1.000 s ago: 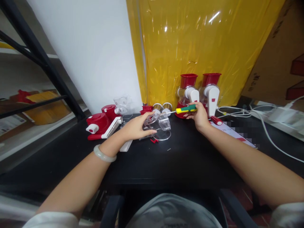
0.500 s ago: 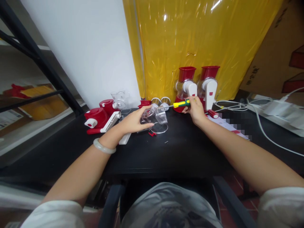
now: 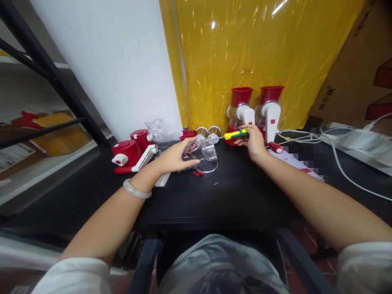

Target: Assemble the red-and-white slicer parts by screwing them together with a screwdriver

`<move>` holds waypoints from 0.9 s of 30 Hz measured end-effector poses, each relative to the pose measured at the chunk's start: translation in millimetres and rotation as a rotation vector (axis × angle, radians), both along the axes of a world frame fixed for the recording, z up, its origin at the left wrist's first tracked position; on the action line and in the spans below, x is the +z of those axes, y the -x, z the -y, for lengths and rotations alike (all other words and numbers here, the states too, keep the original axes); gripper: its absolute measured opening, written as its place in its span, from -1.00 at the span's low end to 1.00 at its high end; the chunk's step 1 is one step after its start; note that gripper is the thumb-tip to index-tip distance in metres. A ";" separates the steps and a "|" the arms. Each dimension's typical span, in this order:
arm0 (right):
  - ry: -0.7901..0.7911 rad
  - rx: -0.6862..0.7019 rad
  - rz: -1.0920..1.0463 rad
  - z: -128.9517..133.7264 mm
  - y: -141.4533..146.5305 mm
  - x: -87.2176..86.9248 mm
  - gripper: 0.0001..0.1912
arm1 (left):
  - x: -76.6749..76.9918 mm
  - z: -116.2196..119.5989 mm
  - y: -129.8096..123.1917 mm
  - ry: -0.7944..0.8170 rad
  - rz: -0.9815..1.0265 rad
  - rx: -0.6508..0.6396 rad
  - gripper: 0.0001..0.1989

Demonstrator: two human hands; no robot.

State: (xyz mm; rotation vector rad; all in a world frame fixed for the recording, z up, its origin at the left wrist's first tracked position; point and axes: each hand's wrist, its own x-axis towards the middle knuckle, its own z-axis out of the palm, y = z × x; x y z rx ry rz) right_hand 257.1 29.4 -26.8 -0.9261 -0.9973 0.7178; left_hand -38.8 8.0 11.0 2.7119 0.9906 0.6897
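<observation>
My left hand [image 3: 176, 158] is wrapped round a clear plastic housing [image 3: 209, 150] that lies on its side over the black table [image 3: 190, 204]. My right hand [image 3: 254, 143] grips the green end of a yellow and green screwdriver [image 3: 235, 134]. Its shaft points left and reaches the top of the housing; the exact spot its tip touches is too small to tell. Below the housing lie a small red part [image 3: 197, 173] and a short metal pin [image 3: 216, 183]. A white handle piece [image 3: 162, 179] shows partly under my left wrist.
Two red and white graters [image 3: 241, 98] stand behind my right hand. Red bases [image 3: 127, 153] with a white crank lie at left. Metal drums [image 3: 214, 132] sit behind the housing. White cables [image 3: 333, 151] and a paper sheet [image 3: 292, 163] are at right.
The whole view has shifted slightly, with things appearing a little further right. The screwdriver end in my right hand tilts slightly more; both hands keep their holds.
</observation>
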 end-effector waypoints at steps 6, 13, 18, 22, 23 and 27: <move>-0.016 0.007 0.021 -2.6 -1.2 -3.2 -0.65 | -0.3 -0.8 0.2 -0.004 0.007 -0.018 -0.22; -0.005 -0.027 0.080 -8.1 -3.1 -8.3 -0.60 | 0.1 0.2 -0.6 -0.008 -0.006 0.005 -0.20; -0.027 -0.025 0.124 -5.7 -3.9 -5.5 -0.53 | -0.9 -1.9 -0.3 -0.023 -0.007 -0.011 -0.19; -0.012 -0.040 0.146 -3.3 -3.2 -2.8 -0.52 | -2.4 -3.6 1.0 -0.022 -0.006 -0.016 -0.20; -0.005 -0.052 0.152 -3.1 -3.1 -2.5 -0.52 | -2.6 -3.8 1.2 -0.020 -0.004 -0.016 -0.20; 0.050 -0.058 0.132 -3.8 -3.6 -2.9 -0.53 | -2.9 -3.8 1.2 -0.022 0.003 -0.018 -0.20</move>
